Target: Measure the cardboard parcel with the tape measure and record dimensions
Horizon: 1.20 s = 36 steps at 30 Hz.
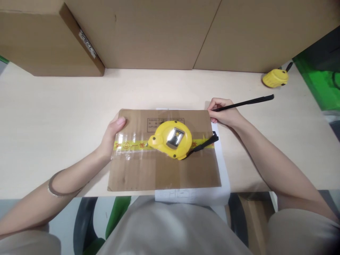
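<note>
A small cardboard box lies in front of me, with yellow printed tape across its top. My left hand grips its left edge, thumb on top and the other fingers mostly hidden beneath. On the box rests a yellow tape measure, with a metal clip facing up and a black wrist strap trailing right. Beside the box's far right corner, my right hand is closed round a slim black pen, whose back end points right. White paper sheets stick out from under the box.
A second yellow tape measure sits at the back right of the pale table. Large cardboard boxes wall off the back, and another carton stands at the back left. The table's front edge runs close to my body.
</note>
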Each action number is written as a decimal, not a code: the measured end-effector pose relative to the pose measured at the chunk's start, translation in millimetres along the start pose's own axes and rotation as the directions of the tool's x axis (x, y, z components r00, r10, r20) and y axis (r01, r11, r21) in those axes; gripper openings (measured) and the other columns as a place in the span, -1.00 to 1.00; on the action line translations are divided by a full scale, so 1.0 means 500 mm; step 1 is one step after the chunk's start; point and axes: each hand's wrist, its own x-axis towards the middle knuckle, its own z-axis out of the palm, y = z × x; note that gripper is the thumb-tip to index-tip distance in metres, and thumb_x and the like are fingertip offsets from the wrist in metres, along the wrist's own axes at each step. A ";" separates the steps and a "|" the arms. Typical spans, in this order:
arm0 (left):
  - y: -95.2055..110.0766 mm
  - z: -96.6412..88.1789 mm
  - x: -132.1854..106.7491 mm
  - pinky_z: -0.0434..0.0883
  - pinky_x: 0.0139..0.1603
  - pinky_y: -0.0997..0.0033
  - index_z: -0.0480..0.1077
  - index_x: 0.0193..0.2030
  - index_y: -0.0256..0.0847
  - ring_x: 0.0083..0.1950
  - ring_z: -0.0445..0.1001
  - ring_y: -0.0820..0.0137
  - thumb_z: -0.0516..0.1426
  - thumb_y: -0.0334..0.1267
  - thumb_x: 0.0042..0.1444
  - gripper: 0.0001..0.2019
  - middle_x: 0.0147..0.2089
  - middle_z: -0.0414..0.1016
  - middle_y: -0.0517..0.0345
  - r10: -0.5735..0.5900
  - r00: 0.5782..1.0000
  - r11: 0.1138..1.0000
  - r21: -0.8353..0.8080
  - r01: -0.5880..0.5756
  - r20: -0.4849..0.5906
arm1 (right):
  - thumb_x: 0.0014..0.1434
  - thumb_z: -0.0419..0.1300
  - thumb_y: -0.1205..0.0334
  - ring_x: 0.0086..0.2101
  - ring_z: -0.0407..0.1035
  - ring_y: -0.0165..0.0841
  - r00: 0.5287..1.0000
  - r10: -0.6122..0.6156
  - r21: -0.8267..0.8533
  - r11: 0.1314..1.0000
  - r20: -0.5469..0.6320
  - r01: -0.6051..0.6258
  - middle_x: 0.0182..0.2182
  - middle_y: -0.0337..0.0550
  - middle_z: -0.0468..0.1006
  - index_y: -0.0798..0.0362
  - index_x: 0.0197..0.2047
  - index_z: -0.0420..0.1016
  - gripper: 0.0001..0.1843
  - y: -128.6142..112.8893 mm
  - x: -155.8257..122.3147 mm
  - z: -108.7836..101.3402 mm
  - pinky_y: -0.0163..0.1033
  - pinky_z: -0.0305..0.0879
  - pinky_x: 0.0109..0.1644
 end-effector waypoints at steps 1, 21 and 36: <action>0.000 0.001 0.000 0.63 0.13 -0.03 0.43 -0.21 -0.21 0.22 0.58 -0.10 0.36 0.04 -0.02 -0.60 -0.10 0.69 -0.04 0.004 1.000 1.000 -0.001 -0.004 0.001 | -0.13 0.61 0.09 -0.70 0.26 -0.55 1.000 -0.001 -0.002 1.000 -0.005 0.001 -0.69 -0.28 0.43 0.03 -0.55 0.35 -0.51 -0.001 0.000 0.000 -0.42 0.16 -0.68; 0.003 0.003 -0.003 0.65 0.12 -0.02 0.43 -0.22 -0.23 0.20 0.60 -0.08 0.32 -0.02 0.05 -0.66 -0.14 0.66 -0.02 0.009 1.000 1.000 -0.012 -0.009 0.010 | -0.05 0.54 0.22 -0.70 0.24 -0.55 1.000 0.014 -0.051 0.999 0.009 -0.014 -0.70 -0.30 0.40 0.02 -0.55 0.33 -0.59 -0.010 0.000 -0.001 -0.40 0.12 -0.68; -0.004 -0.011 0.007 0.63 0.09 0.00 0.43 -0.18 -0.21 0.19 0.59 -0.10 0.33 0.04 0.02 -0.61 -0.12 0.67 -0.05 0.003 0.998 1.000 0.004 -0.003 0.062 | -0.02 0.50 0.27 -0.69 0.14 -0.56 1.000 -0.007 -0.076 0.997 -0.031 0.005 -0.70 -0.32 0.34 -0.01 -0.58 0.30 -0.59 -0.016 -0.004 0.001 -0.28 -0.04 -0.61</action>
